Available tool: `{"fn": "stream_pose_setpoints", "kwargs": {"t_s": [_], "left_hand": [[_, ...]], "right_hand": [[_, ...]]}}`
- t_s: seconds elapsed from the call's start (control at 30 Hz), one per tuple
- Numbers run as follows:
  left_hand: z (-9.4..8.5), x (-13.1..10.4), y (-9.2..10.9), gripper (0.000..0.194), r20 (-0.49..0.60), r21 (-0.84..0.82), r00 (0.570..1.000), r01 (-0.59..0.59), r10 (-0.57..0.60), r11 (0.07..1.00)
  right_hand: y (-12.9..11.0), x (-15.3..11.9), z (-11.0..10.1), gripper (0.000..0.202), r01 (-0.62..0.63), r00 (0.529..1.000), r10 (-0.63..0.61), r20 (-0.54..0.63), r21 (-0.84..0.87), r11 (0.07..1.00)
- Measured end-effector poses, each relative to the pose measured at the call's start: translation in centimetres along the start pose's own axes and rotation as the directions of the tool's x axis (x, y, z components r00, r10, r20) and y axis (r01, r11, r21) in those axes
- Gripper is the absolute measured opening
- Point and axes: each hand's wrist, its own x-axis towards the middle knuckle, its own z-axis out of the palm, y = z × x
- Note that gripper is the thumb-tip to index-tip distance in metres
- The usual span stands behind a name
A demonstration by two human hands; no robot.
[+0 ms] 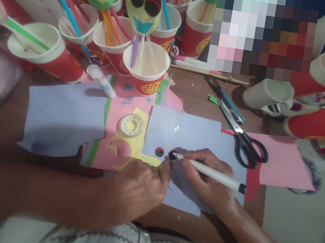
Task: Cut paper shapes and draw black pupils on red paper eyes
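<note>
My right hand (pixel 210 178) is closed around a white marker (pixel 218 176) with a black end. Its tip touches a small dark disc (pixel 172 154) lying on pale blue paper (pixel 183 135). My left hand (pixel 141 188) rests beside it, fingers curled, with the index fingertip pressed down just below that disc. A second small disc (pixel 159 152), dark grey with a red edge, lies to the left on the same paper. Yellow paper scraps (pixel 133 151) with cut-out curves lie behind my left hand, along with a roll of clear tape (pixel 131 125).
Black-handled scissors (pixel 249 149) lie across blue and pink paper (pixel 285 161). A craft knife (pixel 226 98) and glue stick (pixel 101 80) lie farther back. Several red-and-white paper cups (pixel 146 67) hold straws topped with paper faces (pixel 144 5). Another blue sheet (pixel 64 118) is at left.
</note>
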Motion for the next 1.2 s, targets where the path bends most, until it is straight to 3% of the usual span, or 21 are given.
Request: {"fn": "stream_pose_setpoints", "kwargs": {"t_s": [0.13, 0.23, 0.53, 0.73, 0.97, 1.2], "left_hand": [[-0.1, -0.1, -0.1, 0.05, 0.014, 0.019, 0.999, -0.031, 0.031, 0.999], [-0.3, -0.1, -0.2, 0.053, 0.024, 0.018, 0.998, -0.05, 0.049, 0.999], [-0.2, 0.2, -0.2, 0.043, 0.028, 0.016, 0.999, -0.016, 0.016, 1.0], [-0.1, 0.0, -0.1, 0.042, 0.02, 0.014, 1.0, -0.009, 0.009, 1.0], [-0.4, 0.1, -0.1, 0.053, 0.068, 0.029, 0.997, -0.047, 0.045, 0.998], [-0.7, 0.4, -0.3, 0.048, 0.093, -0.011, 0.996, -0.003, 0.004, 1.0]], "right_hand": [[0.4, 0.0, -0.6, 0.008, -0.112, 0.987, 0.119, -0.104, 0.067, 0.991], [0.5, 0.0, -0.9, 0.009, -0.152, 0.982, 0.16, -0.095, 0.092, 0.984], [0.2, -0.2, -0.5, 0.007, -0.057, 0.998, 0.057, -0.011, 0.041, 0.998], [0.2, -0.1, -0.4, 0.007, -0.061, 0.998, 0.061, -0.008, 0.037, 0.997], [1.1, 0.1, -1.2, 0.01, -0.021, 0.987, 0.023, -0.157, 0.013, 1.0], [2.1, 0.3, -1.0, 0.018, 0.054, 0.986, -0.061, -0.157, -0.049, 0.997]]}}
